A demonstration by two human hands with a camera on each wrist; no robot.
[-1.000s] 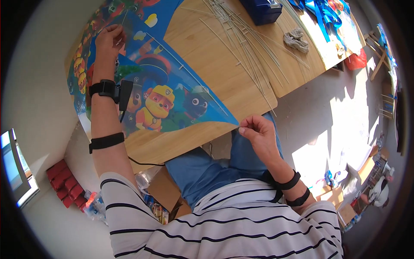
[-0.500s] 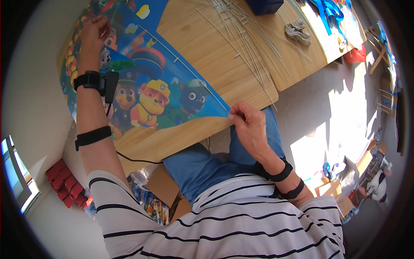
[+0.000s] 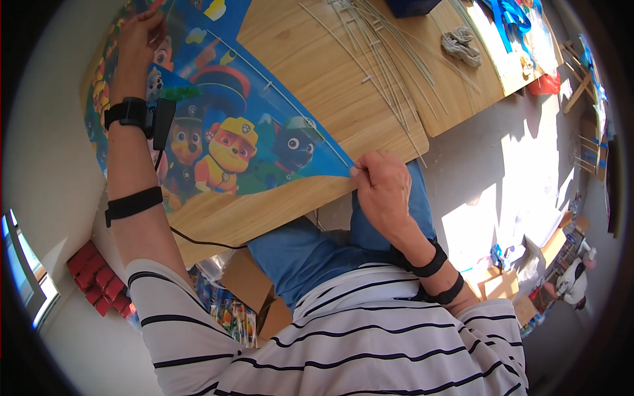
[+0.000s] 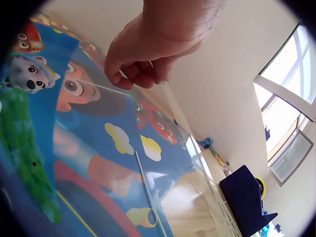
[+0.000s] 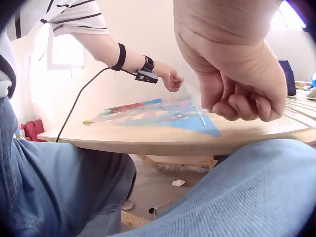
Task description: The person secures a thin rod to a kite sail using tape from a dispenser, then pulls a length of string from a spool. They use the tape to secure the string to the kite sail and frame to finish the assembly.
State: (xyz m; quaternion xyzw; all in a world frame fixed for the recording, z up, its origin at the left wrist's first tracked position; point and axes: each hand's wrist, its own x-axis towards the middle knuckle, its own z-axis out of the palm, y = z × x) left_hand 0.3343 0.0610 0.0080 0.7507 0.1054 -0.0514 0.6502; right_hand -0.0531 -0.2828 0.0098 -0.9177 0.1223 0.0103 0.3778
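A blue printed sheet (image 3: 224,86) with cartoon dogs lies on the wooden table. Along its right edge runs a thin white rod (image 3: 284,96). My left hand (image 3: 137,41) is raised over the sheet's far left part, its fingers curled and pinching a clear strip (image 4: 175,106), which is faint. In the right wrist view this strip slants from the left hand (image 5: 171,79) toward my right hand. My right hand (image 3: 384,195) grips the near end at the sheet's right corner, fingers curled into the palm; its fingertips hide that end.
Several thin rods (image 3: 376,66) lie across the table (image 3: 290,49), with a crumpled pale cloth bundle (image 3: 461,46) and a dark blue tape dispenser (image 4: 247,200) beyond. Blue ribbon (image 3: 508,23) lies at the far right. A cable (image 3: 205,242) runs along the near table edge.
My left hand has moved up and left across the sheet. The right hand has shifted slightly left and up to the sheet's corner, its fingers curling tighter.
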